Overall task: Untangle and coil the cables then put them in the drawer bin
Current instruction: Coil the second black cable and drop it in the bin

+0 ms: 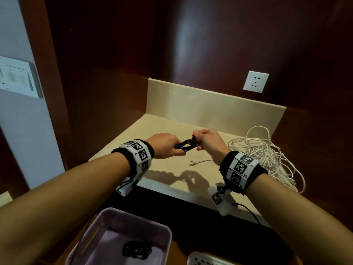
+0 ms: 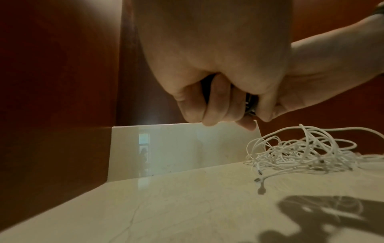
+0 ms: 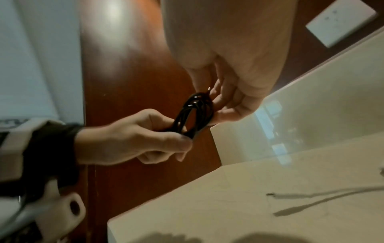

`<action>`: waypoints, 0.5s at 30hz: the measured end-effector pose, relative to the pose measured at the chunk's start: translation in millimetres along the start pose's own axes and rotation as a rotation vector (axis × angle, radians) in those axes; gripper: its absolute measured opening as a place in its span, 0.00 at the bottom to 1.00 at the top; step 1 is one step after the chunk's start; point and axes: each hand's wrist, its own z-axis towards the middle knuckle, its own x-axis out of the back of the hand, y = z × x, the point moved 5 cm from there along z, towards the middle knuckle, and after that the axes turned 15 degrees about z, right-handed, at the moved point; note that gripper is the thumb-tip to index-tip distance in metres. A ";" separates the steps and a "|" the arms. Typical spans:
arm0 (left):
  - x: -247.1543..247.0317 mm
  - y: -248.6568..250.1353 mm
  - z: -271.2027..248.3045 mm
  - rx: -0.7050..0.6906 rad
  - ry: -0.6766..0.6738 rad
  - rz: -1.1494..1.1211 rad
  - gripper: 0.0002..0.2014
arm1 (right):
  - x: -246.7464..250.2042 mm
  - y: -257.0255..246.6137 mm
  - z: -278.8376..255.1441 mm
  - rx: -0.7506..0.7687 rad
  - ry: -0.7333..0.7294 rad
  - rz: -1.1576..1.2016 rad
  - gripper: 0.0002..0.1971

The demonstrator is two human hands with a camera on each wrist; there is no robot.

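Dim warm light from above; hard hand shadows on the counter [image 1: 162,165], glare on dark panels, wrist views soft, edges bowed.

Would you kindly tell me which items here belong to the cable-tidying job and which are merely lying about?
Belonging to the job:
- black cable, held by left hand and right hand
- white cable tangle
- purple bin, with a coiled black cable inside

Lying about:
- wall socket
- white perforated basket

Coiled black cable [image 1: 186,145] held above counter; tangled white cables [image 1: 267,157] heaped right.
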 end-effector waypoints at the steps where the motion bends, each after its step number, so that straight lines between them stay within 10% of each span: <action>1: 0.5 -1.2 0.2 0.010 -0.009 -0.021 0.10 | 0.5 -1.6 -2.3 0.010 -0.033 -0.034 0.09; 15: 1.1 11.4 -5.8 0.000 -0.030 -0.216 0.12 | 11.0 -4.4 -19.3 0.004 -0.059 -0.090 0.13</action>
